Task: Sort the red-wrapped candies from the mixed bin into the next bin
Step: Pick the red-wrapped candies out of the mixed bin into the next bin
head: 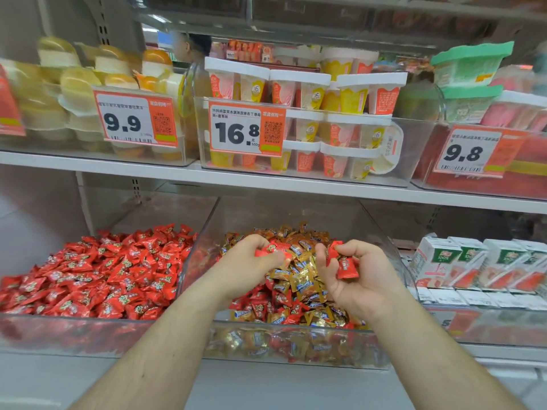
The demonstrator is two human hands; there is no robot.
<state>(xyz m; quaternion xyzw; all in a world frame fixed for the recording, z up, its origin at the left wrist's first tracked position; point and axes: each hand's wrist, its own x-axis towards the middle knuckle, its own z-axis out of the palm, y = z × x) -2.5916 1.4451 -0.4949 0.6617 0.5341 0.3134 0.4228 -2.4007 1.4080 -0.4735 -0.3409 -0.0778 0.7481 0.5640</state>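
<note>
Head view
Mixed bin (381,232): clear tub on the lower shelf, holding gold-wrapped candies (299,279) with red ones scattered among them.
Next bin (59,335): clear tub touching the mixed bin on its left side, filled with red-wrapped candies (103,276).
Left hand (251,261): over the mixed bin, fingers curled round a small clutch of red candies (273,249).
Right hand (358,273): palm turned up over the mixed bin, thumb and fingers pinching a red candy (347,267).
Neighbours: juice cartons (473,261) to the right; price tags (245,130) on the shelf above.
Step in hand: gathering reds before a transfer, judged.
Handling advice: keep both grips tight, clear the dividing wall, release low over the red pile, check no gold wrappers ride along.
</note>
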